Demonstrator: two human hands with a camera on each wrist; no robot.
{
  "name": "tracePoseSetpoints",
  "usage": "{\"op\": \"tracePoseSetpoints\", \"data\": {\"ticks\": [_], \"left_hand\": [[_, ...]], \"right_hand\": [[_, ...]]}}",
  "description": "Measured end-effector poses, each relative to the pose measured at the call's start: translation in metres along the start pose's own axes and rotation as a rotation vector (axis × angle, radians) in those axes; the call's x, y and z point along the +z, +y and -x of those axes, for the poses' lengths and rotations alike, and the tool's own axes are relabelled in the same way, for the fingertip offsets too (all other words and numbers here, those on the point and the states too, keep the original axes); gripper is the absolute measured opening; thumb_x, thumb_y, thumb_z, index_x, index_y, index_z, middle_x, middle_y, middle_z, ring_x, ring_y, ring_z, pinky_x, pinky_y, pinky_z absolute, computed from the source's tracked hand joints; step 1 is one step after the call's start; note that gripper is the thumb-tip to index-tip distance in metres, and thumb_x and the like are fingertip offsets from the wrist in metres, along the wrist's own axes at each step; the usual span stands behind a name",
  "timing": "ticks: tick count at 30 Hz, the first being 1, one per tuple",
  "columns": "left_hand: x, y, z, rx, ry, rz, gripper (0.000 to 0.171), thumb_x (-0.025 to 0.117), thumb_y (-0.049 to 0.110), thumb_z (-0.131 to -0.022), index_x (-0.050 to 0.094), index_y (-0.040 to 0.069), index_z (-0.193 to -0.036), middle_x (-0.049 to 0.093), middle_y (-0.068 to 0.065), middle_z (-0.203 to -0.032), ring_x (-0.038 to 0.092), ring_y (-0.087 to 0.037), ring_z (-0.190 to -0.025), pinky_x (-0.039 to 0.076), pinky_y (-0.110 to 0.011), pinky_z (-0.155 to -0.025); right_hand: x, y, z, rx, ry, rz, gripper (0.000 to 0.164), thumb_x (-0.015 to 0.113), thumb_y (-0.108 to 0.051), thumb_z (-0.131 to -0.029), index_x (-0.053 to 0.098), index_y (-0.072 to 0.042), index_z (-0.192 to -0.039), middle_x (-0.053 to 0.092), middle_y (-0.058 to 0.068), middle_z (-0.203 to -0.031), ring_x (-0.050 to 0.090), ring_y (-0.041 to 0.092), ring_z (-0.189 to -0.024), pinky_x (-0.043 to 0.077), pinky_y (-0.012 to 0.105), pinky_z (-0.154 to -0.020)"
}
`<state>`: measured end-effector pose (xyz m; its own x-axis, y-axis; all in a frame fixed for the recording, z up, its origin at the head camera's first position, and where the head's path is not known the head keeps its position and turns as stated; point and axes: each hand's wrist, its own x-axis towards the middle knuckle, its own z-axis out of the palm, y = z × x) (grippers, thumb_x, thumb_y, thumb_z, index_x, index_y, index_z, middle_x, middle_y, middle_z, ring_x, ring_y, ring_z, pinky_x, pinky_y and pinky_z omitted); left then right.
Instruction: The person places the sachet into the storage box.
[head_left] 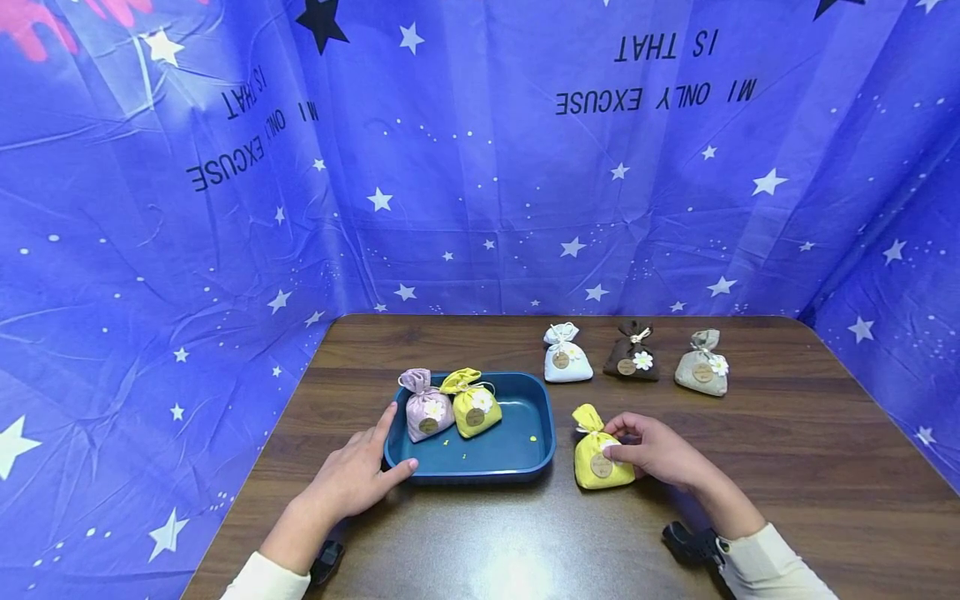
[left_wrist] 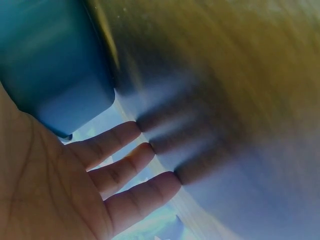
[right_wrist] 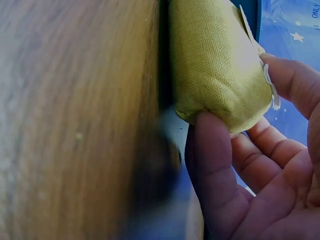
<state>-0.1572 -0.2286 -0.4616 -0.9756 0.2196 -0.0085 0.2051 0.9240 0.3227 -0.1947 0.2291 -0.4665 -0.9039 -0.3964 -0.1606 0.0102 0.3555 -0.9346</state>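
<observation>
My right hand (head_left: 662, 450) pinches a small yellow drawstring sachet (head_left: 587, 450) with a round tag, just right of the blue tray (head_left: 517, 429). In the right wrist view, the thumb and fingers hold one side of the sachet's cloth (right_wrist: 215, 60). Thumb and fingers spread, my left hand (head_left: 348, 475) lies against the tray's left end; in the left wrist view, three fingertips touch or nearly touch the tabletop beside it. Inside the tray, a lilac sachet (head_left: 417, 417) leans next to another yellow sachet (head_left: 467, 422), both with white flowers.
Behind the tray and to the right stand a white sachet (head_left: 558, 369), a dark brown sachet (head_left: 624, 350) and a beige sachet (head_left: 690, 367). Tiny yellow bits lie on the tray floor. A blue star-patterned curtain (head_left: 465, 200) surrounds the wooden table (head_left: 810, 467).
</observation>
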Motion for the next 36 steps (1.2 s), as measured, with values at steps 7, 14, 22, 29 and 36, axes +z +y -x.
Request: {"op": "tracePoseSetpoints", "data": {"ticks": [7,14,22,29,36], "left_hand": [[0.0000,0.0003,-0.0005,-0.007,0.000,-0.001,0.095,0.055,0.065,-0.091,0.015,0.014,-0.160,0.051,-0.021,-0.143,0.048,-0.040,-0.129,0.044,-0.061,-0.093],[0.0004,0.0000,-0.0006,-0.011,-0.007,0.002,0.095,0.054,0.066,-0.092,0.014,0.015,-0.161,0.049,-0.022,-0.145,0.047,-0.041,-0.130,0.043,-0.061,-0.094],[0.0010,-0.0001,-0.0013,-0.012,-0.004,0.000,0.095,0.054,0.067,-0.091,0.015,0.015,-0.160,0.050,-0.022,-0.143,0.048,-0.040,-0.130,0.044,-0.061,-0.093],[0.0007,0.0004,-0.0016,-0.014,-0.010,0.002,0.094,0.055,0.064,-0.092,0.014,0.015,-0.160,0.049,-0.022,-0.144,0.047,-0.040,-0.130,0.043,-0.061,-0.094],[-0.0004,0.0008,-0.0001,-0.008,-0.004,-0.004,0.094,0.055,0.064,-0.092,0.016,0.013,-0.160,0.050,-0.023,-0.143,0.048,-0.041,-0.129,0.044,-0.061,-0.093]], "right_hand": [[-0.0005,0.0001,0.0005,-0.009,-0.025,-0.031,0.031,0.072,-0.011,-0.090,0.056,0.004,-0.112,0.059,0.013,-0.099,0.062,0.019,-0.076,0.052,0.031,-0.052],[-0.0013,-0.0012,-0.0015,-0.033,0.024,0.032,0.029,0.074,-0.012,-0.089,0.058,0.000,-0.110,0.061,0.013,-0.102,0.056,0.017,-0.069,0.048,0.032,-0.052],[-0.0021,-0.0004,-0.0074,-0.045,0.047,0.067,0.029,0.073,-0.013,-0.090,0.058,-0.001,-0.111,0.060,0.015,-0.108,0.053,0.017,-0.064,0.047,0.032,-0.050],[-0.0023,0.0009,-0.0079,-0.042,0.034,0.077,0.027,0.072,-0.013,-0.090,0.058,0.000,-0.108,0.062,0.015,-0.103,0.053,0.016,-0.062,0.046,0.030,-0.049],[0.0002,-0.0014,-0.0062,0.019,0.018,0.074,0.025,0.070,-0.017,-0.093,0.057,-0.001,-0.107,0.058,0.010,-0.089,0.054,0.020,-0.066,0.050,0.035,-0.046]]}}
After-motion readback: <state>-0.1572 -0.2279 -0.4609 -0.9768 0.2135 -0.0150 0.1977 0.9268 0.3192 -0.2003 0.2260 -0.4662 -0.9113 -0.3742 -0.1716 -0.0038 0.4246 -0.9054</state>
